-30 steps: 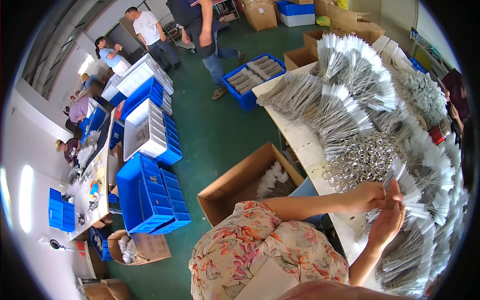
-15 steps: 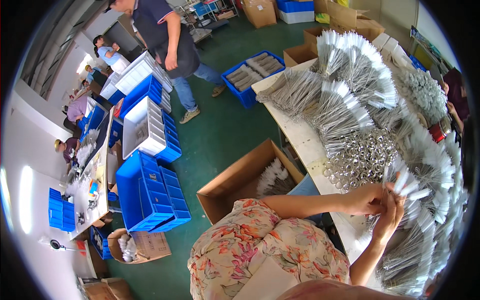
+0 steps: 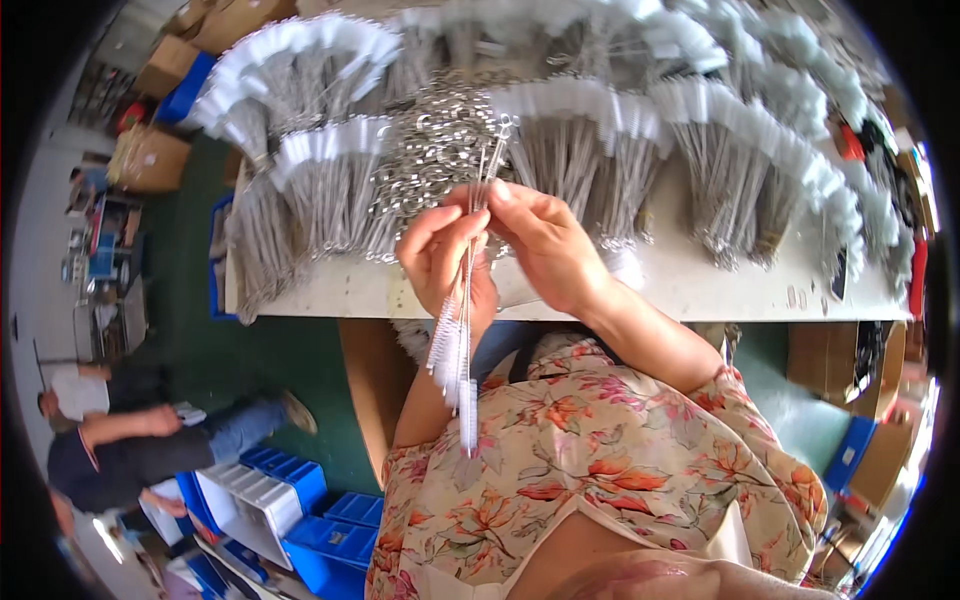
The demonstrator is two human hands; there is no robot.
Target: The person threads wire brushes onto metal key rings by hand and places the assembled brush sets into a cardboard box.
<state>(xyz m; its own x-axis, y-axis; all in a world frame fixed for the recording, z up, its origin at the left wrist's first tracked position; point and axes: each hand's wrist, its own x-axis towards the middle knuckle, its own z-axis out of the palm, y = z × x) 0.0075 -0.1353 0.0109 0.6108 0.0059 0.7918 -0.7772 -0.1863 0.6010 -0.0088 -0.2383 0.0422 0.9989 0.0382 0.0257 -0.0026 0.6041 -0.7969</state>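
both hands meet at frame centre, the left hand (image 3: 440, 262) and right hand (image 3: 545, 245) pinching a few thin wire brushes (image 3: 462, 310) whose long axis runs vertically, bristles hanging down toward the lap.

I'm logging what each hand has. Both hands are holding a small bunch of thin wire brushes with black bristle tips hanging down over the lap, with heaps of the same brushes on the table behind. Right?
Not quite: the bristle tips are white, not black. The head view shows the left hand and right hand together holding the bunch of wire brushes, bristle ends hanging down, with heaps of brushes on the table behind.
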